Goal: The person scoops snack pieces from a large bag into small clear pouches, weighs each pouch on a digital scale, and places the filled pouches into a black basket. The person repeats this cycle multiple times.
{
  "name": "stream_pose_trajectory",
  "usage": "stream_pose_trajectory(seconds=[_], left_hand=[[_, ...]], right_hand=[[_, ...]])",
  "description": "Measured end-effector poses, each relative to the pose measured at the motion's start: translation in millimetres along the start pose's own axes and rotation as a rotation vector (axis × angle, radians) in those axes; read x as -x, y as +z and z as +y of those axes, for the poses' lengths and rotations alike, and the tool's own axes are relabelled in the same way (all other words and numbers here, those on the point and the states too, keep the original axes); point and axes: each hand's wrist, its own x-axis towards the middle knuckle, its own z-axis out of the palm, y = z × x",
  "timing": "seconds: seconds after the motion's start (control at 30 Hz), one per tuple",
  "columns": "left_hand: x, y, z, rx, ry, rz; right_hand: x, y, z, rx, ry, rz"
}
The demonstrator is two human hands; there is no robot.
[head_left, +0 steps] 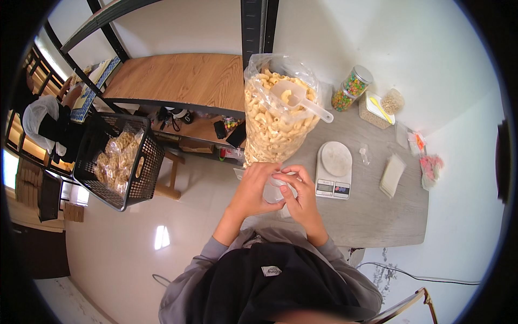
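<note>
My left hand (254,190) and my right hand (300,195) are close together over the near left edge of the grey table, with a small clear plastic bag (274,192) between their fingers. Just beyond them stands a large clear bag of macaroni-shaped puffs (269,133). A translucent plastic scoop (297,99) lies on top in its open mouth, with a puff in it. Right of my hands is a white digital kitchen scale (334,170) with a round platform. A stack of flat clear bags (392,175) lies further right.
Jars of colourful sweets (352,88), a tub with a yellow spoon (377,109) and a smaller container (392,101) stand by the wall. At left, a black plastic crate (133,178) holds filled bags (119,160) on a wooden stool (172,188). Beyond it is a person in a hair net (40,117).
</note>
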Motion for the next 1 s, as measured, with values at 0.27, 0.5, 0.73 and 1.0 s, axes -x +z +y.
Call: stream_pose_trajectory(seconds=[0.27, 0.5, 0.73, 1.0], left_hand=[[-0.6, 5.2, -0.8, 0.109, -0.07, 0.008], [-2.6, 4.1, -13.8, 0.186, -0.042, -0.026], [-2.4, -1.6, -29.5, 0.444, -0.05, 0.067], [-21.0, -19.4, -33.7, 0.249, 0.023, 0.233]], right_hand=[[-4.9, 2.1, -0.4, 0.063, -0.037, -0.011], [-13.2, -1.4, 7.9, -0.059, -0.133, 0.083], [-48.4, -31.7, 18.7, 0.15, -0.034, 0.625], [-67.3, -36.4, 9.2, 0.3, -0.169, 0.695]])
